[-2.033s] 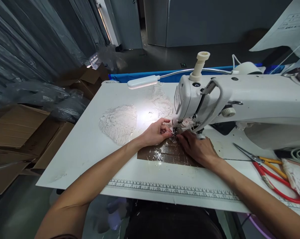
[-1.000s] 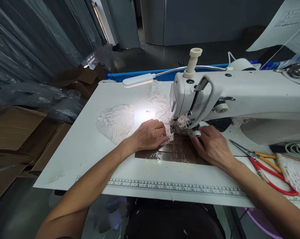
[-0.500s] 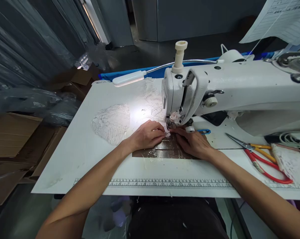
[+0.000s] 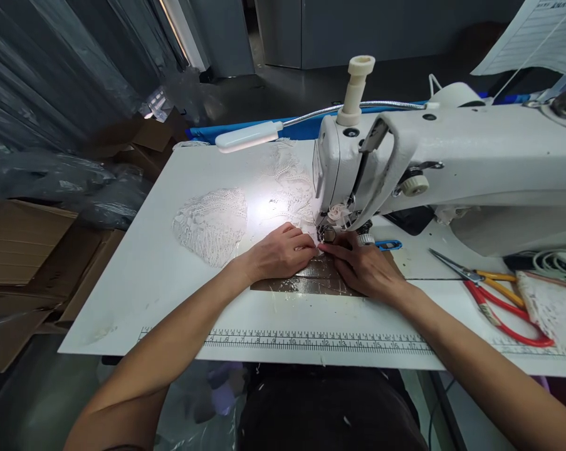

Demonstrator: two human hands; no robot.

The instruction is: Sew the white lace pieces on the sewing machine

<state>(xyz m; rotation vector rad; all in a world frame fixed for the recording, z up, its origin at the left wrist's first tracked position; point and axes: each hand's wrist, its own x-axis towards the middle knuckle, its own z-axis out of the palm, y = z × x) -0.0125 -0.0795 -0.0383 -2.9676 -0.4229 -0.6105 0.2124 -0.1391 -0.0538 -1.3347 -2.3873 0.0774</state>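
Note:
My left hand (image 4: 286, 252) is closed, its curled fingers pinching the edge of white lace fabric (image 4: 292, 185) just left of the sewing machine's presser foot (image 4: 326, 234). The lace spreads from there toward the back of the table under a bright lamp spot. My right hand (image 4: 370, 269) lies low beside the foot, index finger stretched out with its tip at the fabric, thumb apart. Some of its fingers are hidden behind the machine head. Both hands rest over a shiny brown plate (image 4: 306, 285). The white sewing machine (image 4: 471, 153) stands over the right side.
A bunched piece of lace (image 4: 212, 225) lies left. A lamp (image 4: 249, 136) reaches over the table. Blue-handled snips (image 4: 388, 245), red-handled scissors (image 4: 503, 313) and a white cloth (image 4: 553, 307) lie right. A printed ruler (image 4: 287, 341) runs along the front edge; cardboard boxes (image 4: 24, 250) stand left.
The view has shifted slightly, so the machine appears farther right. Less of the white fabric shows between my fingertips, which stay close to the presser foot.

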